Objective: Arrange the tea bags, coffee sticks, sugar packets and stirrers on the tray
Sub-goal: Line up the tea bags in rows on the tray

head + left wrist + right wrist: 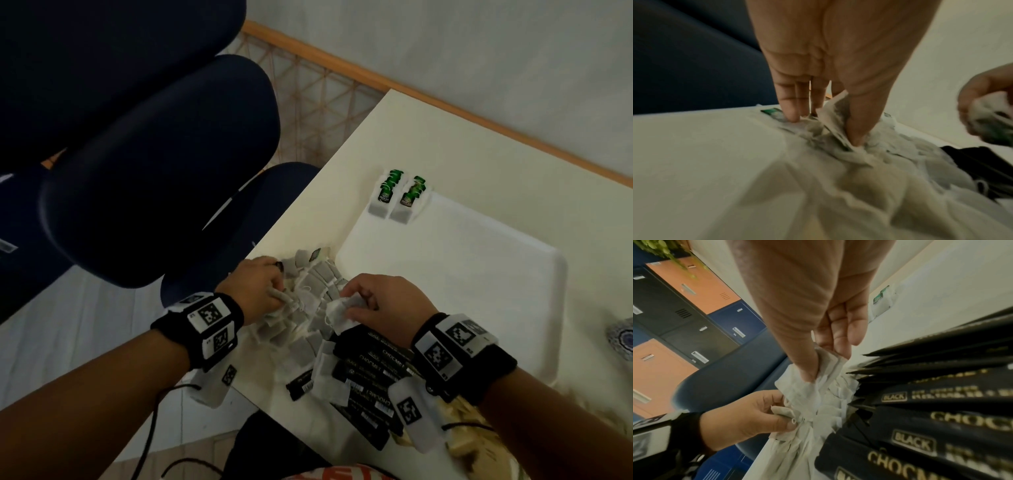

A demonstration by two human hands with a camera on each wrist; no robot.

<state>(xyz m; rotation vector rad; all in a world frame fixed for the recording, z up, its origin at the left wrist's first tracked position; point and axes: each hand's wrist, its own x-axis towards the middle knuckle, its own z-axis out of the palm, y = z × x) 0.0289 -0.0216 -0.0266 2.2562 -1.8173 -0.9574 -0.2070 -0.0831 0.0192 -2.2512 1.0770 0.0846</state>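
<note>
A heap of grey-white tea bags (308,329) lies at the table's near-left corner. My left hand (274,291) pinches one tea bag (835,116) between thumb and fingers at the heap's left side. A crumpled tea bag (342,308) on the heap's right side is pinched by my right hand (349,305), as the right wrist view shows (826,368). Black coffee sticks (370,377) lie fanned out beneath my right wrist. The white tray (462,274) sits to the right, and two tea bags with green tags (397,195) lie at its far-left corner.
Dark blue chairs (154,154) stand close along the table's left edge. Beige packets (462,421) lie partly hidden under my right forearm. A patterned round object (621,337) shows at the right border. Lockers (684,313) fill the background.
</note>
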